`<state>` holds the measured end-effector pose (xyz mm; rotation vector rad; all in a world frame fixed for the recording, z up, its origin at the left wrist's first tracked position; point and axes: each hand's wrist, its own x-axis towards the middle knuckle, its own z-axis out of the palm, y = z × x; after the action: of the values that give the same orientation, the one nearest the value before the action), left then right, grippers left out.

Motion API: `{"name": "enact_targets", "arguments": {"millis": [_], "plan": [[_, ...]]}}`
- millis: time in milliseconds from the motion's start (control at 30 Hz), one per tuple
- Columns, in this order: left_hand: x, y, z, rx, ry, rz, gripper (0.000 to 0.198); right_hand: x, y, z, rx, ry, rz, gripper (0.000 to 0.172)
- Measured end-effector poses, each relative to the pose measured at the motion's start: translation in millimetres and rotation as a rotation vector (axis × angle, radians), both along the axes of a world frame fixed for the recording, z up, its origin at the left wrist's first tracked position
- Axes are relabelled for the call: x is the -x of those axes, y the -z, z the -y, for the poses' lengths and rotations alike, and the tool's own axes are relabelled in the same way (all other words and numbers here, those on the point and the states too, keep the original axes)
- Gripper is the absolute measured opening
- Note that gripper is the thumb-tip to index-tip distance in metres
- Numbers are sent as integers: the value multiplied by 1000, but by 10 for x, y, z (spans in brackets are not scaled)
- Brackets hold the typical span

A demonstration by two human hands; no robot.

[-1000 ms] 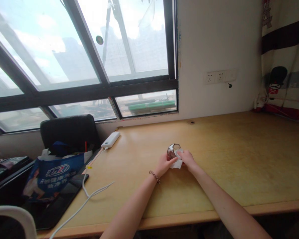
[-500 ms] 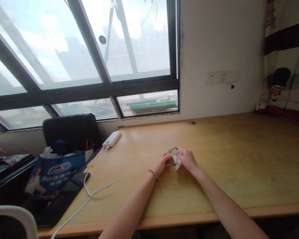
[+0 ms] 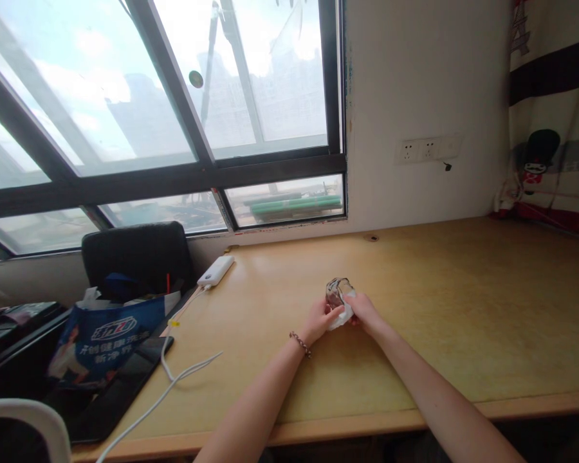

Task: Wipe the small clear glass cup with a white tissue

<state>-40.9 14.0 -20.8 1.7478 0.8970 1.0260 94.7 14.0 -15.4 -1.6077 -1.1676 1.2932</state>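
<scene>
Head view: small clear glass (image 3: 336,290) and white tissue (image 3: 345,316) cupped between both hands above the middle of the wooden desk (image 3: 463,308).

Probably light, rigid, smooth and breakable, likely slippery when bare; best gripped around the body, with the soft tissue as padding. Left hand (image 3: 320,319) curled partway, fingers closed on the glass's near side. Right hand (image 3: 365,310) curled too, pinching the tissue against the glass. Power bank (image 3: 215,271) and white cable (image 3: 174,379) well apart, leftward.
</scene>
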Motion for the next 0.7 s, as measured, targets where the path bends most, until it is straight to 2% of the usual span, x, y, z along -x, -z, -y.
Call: {"name": "enact_targets", "arguments": {"millis": [133,233,433,500,567,633,700], "plan": [[-1,-18,10,19,-58,-10,35,-1,-39,10,5,-34,65,29],[23,-33,11,70,-86,16,35,-9,-65,21,-86,-18,229,29],[69,-71,-9,200,-100,126,37,-37,-155,109,-586,87,636,34],[84,-76,-25,247,-101,171,40,-41,-193,127,-663,96,658,33],[99,-70,-41,251,-98,196,42,-43,-213,116,-629,99,565,31],[111,-56,-54,243,-102,217,42,-42,-204,81,-475,47,388,29],[116,-43,-60,237,-110,224,43,-33,-168,42,-276,-65,184,28]]}}
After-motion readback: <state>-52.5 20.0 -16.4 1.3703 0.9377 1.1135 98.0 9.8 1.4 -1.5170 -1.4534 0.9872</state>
